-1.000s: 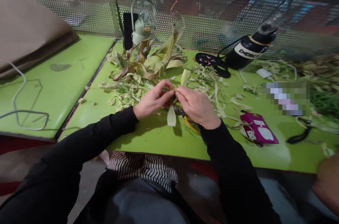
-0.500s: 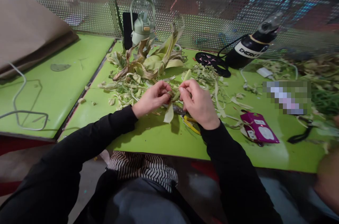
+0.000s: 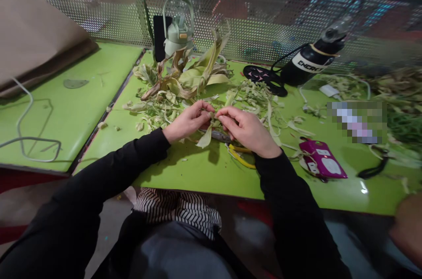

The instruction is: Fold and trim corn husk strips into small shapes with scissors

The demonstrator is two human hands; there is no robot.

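- Pale green, limp leaf strip (image 3: 205,137): ctr of frame, held above worktop, broad end hanging down, upper end btwn the two hands.
- Left hand (image 3: 188,123): just left of ctr, thumb + fingers pinched on the strip.
- Right hand (image 3: 248,130): just right of ctr, thumb + index narrow, tips at strip's upper end; can't tell if they grip it.
- Yellow-handled metal cutting tool (image 3: 241,161): lower ctr, on worktop, partly under right hand.
- Shredded pale green plant scraps (image 3: 252,94): mid-frame, spread behind + both sides of hands.
- Heap of big curled green-brown dry leaves (image 3: 194,77): upper ctr, beyond hands.
- Light green lidded bottle w/ loop handle (image 3: 178,35): upper ctr, behind heap, next to black flat upright slab (image 3: 160,37).
- Black bottle w/ white label (image 3: 301,68): upper right, tilted.
- Flat magenta pack w/ white patches (image 3: 325,160): right side, well apart from hands.
- Bright green smooth worktop (image 3: 181,178): under it all.
- Large brown paper sheet (image 3: 39,37): upper left.
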